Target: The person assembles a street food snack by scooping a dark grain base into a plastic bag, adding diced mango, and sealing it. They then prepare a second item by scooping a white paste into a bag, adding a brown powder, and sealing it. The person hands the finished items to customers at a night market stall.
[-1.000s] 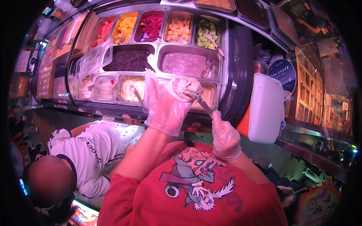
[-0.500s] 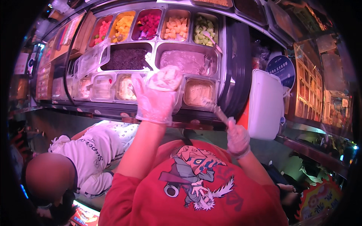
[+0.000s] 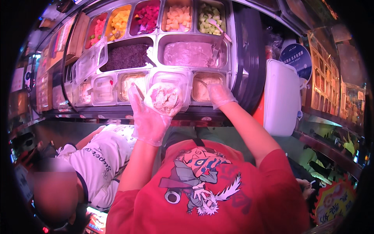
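My gloved left hand (image 3: 150, 123) is palm up, thumb raised, below the middle of the counter trays. On its palm and fingers rests a pale round wrapper topped with lumpy pinkish-beige paste (image 3: 167, 102). My gloved right hand (image 3: 220, 94) is closed around a spatula over the right end of the front row. Beneath it is a metal tub of beige paste (image 3: 200, 87); the fingers hide most of the spatula. A clear plastic lid (image 3: 182, 76) lies behind the wrapper, partly covered by it.
Behind are a tray of mauve paste (image 3: 187, 54), a tray of dark filling (image 3: 128, 56) and several tubs of diced fruit (image 3: 148, 17). A white lidded box (image 3: 281, 99) stands at the right. Another person in a white shirt (image 3: 95, 163) is at my left.
My right hand has moved up and left with the spatula, from beside the counter to over the beige paste tub. My left hand has lowered slightly, tilting the wrapper so its paste shows.
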Demonstrator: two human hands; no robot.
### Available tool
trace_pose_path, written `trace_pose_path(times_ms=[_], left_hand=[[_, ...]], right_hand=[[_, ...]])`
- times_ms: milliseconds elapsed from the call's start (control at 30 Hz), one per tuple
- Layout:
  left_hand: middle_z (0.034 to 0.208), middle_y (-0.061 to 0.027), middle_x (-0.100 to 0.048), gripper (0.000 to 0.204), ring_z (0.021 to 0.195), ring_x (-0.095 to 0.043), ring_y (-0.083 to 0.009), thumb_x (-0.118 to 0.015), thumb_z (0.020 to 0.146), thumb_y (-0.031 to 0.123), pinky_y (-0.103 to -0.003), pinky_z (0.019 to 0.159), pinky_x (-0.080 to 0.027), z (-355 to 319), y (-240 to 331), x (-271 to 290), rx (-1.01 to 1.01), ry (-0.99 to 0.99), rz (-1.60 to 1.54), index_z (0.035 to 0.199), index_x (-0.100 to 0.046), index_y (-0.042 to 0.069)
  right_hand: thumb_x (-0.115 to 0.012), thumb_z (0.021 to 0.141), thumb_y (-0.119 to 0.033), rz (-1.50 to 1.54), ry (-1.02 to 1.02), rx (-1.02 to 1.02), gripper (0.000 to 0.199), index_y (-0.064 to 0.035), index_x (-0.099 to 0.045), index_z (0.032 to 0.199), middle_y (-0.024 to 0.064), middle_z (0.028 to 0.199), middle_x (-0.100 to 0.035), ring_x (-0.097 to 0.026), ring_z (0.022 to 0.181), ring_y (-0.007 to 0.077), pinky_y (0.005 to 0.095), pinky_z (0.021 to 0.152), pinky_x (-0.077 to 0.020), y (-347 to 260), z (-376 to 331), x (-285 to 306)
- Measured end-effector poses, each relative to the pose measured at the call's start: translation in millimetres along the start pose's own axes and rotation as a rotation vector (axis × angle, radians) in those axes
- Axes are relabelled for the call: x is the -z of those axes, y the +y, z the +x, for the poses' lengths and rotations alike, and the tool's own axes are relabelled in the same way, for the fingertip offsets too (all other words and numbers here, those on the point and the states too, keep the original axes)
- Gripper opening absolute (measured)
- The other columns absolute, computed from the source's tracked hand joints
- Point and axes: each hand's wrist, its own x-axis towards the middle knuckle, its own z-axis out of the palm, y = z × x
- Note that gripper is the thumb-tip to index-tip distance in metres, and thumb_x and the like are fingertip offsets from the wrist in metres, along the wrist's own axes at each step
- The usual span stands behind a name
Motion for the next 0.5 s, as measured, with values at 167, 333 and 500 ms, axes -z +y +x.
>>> trace_pose_path(times_ms=[167,333,500], left_hand=[[0.153,-0.0145,-0.042,0.082,0.140,-0.041,-0.0371,-0.053,0.093,0.065,-0.059,0.116,-0.029,4.5,1.2,20.4,0.016,0.015,0.039,0.151,-0.037,0.010],[0.152,-0.0143,-0.043,0.084,0.138,-0.044,-0.0352,-0.050,0.093,0.067,-0.055,0.116,-0.031,14.5,-1.8,23.5,-0.010,0.022,0.210,0.150,-0.037,0.006],[0.150,-0.0154,-0.045,0.088,0.135,-0.047,-0.0333,-0.046,0.094,0.070,-0.051,0.117,-0.031,26.4,-4.6,25.7,-0.033,0.048,0.447,0.148,-0.038,0.001]], right_hand=[[-0.053,0.086,-0.013,-0.004,-0.270,0.172,0.024,-0.0015,-0.074,0.088,0.0236,0.089,-0.071,-0.071,0.083,0.0391,0.0461,0.078,-0.0571,-1.2,-15.1,35.0],[-0.058,0.086,-0.022,0.090,-0.372,0.336,0.022,-0.0061,-0.070,0.078,0.0189,0.076,-0.067,-0.065,0.072,0.0396,0.0472,0.068,-0.0527,25.4,16.4,53.9],[-0.065,0.083,-0.021,-0.278,-0.396,0.531,0.019,-0.0038,-0.072,0.079,0.0147,0.069,-0.067,-0.065,0.062,0.0284,0.0405,0.061,-0.0498,48.5,14.6,60.8]])
